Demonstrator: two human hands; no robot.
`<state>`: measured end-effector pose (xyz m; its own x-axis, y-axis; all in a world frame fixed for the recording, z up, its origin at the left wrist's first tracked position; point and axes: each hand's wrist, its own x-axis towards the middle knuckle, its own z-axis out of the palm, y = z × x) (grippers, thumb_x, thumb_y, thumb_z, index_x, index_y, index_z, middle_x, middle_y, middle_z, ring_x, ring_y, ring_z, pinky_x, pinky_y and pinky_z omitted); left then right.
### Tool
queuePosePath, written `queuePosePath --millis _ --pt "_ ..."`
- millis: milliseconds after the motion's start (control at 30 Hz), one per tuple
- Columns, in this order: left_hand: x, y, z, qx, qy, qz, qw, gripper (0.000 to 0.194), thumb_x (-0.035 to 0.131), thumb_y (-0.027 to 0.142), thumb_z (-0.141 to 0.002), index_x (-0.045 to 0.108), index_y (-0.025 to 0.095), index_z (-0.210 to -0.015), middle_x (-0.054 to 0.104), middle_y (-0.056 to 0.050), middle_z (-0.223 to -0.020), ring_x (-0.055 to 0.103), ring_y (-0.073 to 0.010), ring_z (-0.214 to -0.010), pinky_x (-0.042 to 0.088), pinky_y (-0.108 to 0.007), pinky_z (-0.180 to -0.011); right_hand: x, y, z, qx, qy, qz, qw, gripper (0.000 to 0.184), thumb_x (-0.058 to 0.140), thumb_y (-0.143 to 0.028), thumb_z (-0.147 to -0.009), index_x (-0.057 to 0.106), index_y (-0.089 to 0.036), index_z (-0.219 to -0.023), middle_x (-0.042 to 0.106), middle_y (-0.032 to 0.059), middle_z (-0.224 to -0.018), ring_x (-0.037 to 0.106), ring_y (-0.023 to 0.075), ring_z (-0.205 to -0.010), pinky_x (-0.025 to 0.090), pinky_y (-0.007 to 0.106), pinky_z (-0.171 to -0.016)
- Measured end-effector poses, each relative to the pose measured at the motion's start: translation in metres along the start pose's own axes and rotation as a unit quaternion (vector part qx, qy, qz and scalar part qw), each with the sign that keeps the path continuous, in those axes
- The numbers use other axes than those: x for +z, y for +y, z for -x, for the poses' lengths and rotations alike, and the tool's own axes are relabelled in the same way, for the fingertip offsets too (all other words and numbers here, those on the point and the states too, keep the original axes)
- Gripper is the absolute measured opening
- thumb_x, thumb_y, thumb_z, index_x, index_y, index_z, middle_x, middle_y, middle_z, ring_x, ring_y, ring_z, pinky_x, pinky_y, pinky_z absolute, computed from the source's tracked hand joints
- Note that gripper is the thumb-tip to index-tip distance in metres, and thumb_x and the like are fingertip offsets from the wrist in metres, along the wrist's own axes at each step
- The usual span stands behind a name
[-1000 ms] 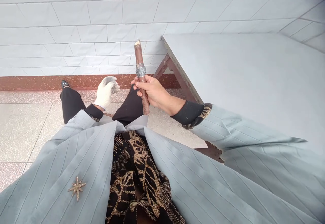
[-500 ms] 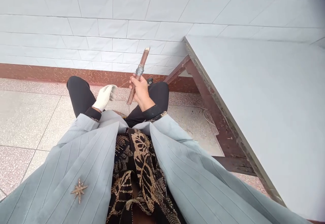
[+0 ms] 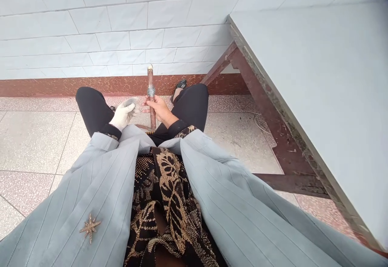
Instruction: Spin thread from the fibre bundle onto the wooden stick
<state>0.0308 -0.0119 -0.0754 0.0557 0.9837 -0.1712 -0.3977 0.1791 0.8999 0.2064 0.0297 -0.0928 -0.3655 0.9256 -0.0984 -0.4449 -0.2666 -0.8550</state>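
A star-shaped brooch (image 3: 90, 228) glints on a pale blue-grey coat (image 3: 212, 194) at the left of my remote view. Just above, the person's left hand (image 3: 125, 113), in a white glove, hovers near the inside of a black-trousered knee (image 3: 92, 105), its fingers curled; blur keeps me from telling whether they grip anything. Next to it, between the knees, a brown stick (image 3: 150, 78) stands nearly upright in my view, silvery wire (image 3: 150, 91) wound around it and its pale end toward the tiled wall (image 3: 91, 16). The bare right hand (image 3: 159, 108) grips the stick just below the wire, thumb and fingers closed about it. Beyond are a dark shoe (image 3: 182, 84) and, at far right, a pale-topped table (image 3: 318, 77) on reddish-brown legs.
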Motion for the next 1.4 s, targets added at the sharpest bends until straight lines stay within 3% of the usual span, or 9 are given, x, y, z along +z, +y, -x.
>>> queuePosePath --millis 233,533,667,733,833,933,1000,1100,1400 --pt "-0.003 0.002 0.001 -0.002 -0.032 -0.004 0.999 0.052 0.074 0.015 -0.077 0.065 0.020 -0.128 0.077 -0.003 -0.092 0.067 -0.0092 -0.062 0.046 -0.020 -0.054 0.002 0.008 -0.003 0.048 -0.008 -0.002 0.999 0.026 0.072 -0.023 -0.080 0.054 -0.020 -0.099 0.062 0.0000 -0.091 0.069 0.0137 -0.076 0.052 0.022 -0.054" --pt "-0.005 -0.002 -0.004 -0.026 -0.004 -0.059 0.998 0.051 0.066 0.014 -0.071 0.066 0.020 -0.121 0.067 0.002 -0.077 0.053 -0.0076 -0.050 0.044 -0.022 -0.052 0.005 0.006 0.002 0.082 -0.037 0.065 0.994 0.021 0.073 -0.009 -0.080 0.057 -0.017 -0.090 0.050 -0.0067 -0.060 0.043 0.0059 -0.048 0.034 0.017 -0.042" --pt "-0.007 -0.003 -0.003 0.036 -0.003 -0.140 0.989 0.050 0.070 0.023 -0.075 0.064 0.023 -0.125 0.069 -0.004 -0.100 0.057 -0.0088 -0.061 0.049 -0.024 -0.062 0.006 0.005 0.001 0.089 -0.002 0.040 0.995 0.016 0.068 -0.006 -0.084 0.056 -0.017 -0.088 0.052 -0.0068 -0.064 0.038 0.0031 -0.044 0.030 0.016 -0.040" --pt "-0.006 0.000 0.001 0.131 0.015 -0.245 0.961 0.054 0.071 0.023 -0.077 0.061 0.025 -0.130 0.065 -0.008 -0.125 0.064 -0.0134 -0.080 0.053 -0.029 -0.076 0.005 0.003 0.001 0.085 0.016 0.031 0.996 0.015 0.066 -0.006 -0.085 0.056 -0.016 -0.089 0.053 -0.0061 -0.067 0.038 0.0027 -0.044 0.031 0.016 -0.039" --pt "-0.003 0.007 0.007 0.279 0.025 -0.453 0.846 0.059 0.070 0.014 -0.075 0.061 0.026 -0.132 0.053 -0.011 -0.145 0.059 -0.0256 -0.122 0.048 -0.040 -0.105 0.005 0.001 0.001 0.085 0.018 0.032 0.996 0.013 0.064 -0.006 -0.088 0.057 -0.016 -0.089 0.055 -0.0048 -0.070 0.039 0.0030 -0.044 0.032 0.017 -0.039" --pt "0.000 0.011 0.006 0.316 -0.018 -0.601 0.734 0.050 0.068 0.012 -0.078 0.064 0.022 -0.126 0.056 -0.013 -0.138 0.050 -0.0318 -0.133 0.039 -0.050 -0.115 0.007 0.001 0.002 0.091 0.014 0.029 0.995 0.011 0.060 -0.005 -0.091 0.057 -0.015 -0.089 0.057 -0.0036 -0.070 0.038 0.0028 -0.043 0.031 0.017 -0.038" --pt "0.000 0.011 0.003 0.302 -0.027 -0.642 0.705 0.034 0.067 0.017 -0.083 0.068 0.021 -0.117 0.061 -0.015 -0.130 0.053 -0.0335 -0.127 0.038 -0.052 -0.112 0.008 0.002 0.002 0.099 0.007 0.026 0.995 0.011 0.060 -0.005 -0.091 0.058 -0.015 -0.089 0.059 -0.0030 -0.070 0.039 0.0030 -0.042 0.031 0.017 -0.038" --pt "-0.004 0.007 -0.003 0.277 -0.025 -0.657 0.701 0.013 0.062 0.027 -0.093 0.071 0.021 -0.100 0.065 -0.015 -0.117 0.056 -0.0339 -0.117 0.039 -0.052 -0.107 0.010 0.003 0.001 0.106 0.001 0.024 0.994 0.013 0.060 -0.004 -0.091 0.057 -0.016 -0.086 0.059 -0.0031 -0.069 0.038 0.0030 -0.041 0.031 0.016 -0.037" --pt "0.001 0.005 0.003 0.213 -0.026 -0.612 0.761 0.013 0.065 0.025 -0.090 0.075 0.022 -0.098 0.062 -0.008 -0.086 0.061 -0.0270 -0.091 0.044 -0.038 -0.095 0.010 0.003 0.000 0.106 0.017 0.038 0.994 0.013 0.065 -0.006 -0.089 0.057 -0.016 -0.086 0.060 -0.0026 -0.070 0.038 0.0027 -0.042 0.032 0.015 -0.037"
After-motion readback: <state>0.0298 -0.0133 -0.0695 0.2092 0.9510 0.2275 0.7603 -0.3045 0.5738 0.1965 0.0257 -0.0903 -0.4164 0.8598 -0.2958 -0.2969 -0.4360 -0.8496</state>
